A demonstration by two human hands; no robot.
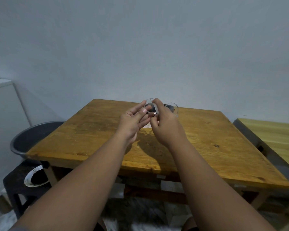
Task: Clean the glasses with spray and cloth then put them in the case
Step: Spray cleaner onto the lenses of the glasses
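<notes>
Both hands hold the clear-framed glasses [173, 108] up over the far middle of the wooden table [90, 130]. My left hand [133, 121] has its fingers stretched out under the left lens, with the thumb pressed on top of it. My right hand [165, 125] pinches the frame near the bridge, and the right lens sticks out past its knuckles. A dark object [170, 107], possibly the case, lies on the table behind the glasses and is mostly hidden. Below the hands a pale pinkish cloth [147, 126] peeks out. No spray bottle is in view.
A grey basin [32, 137] sits against the table's left edge. Below it, a white bowl with dark contents [35, 176] rests on a black stool. A white cabinet [2, 114] stands at far left. A second, lighter table [274, 135] adjoins on the right.
</notes>
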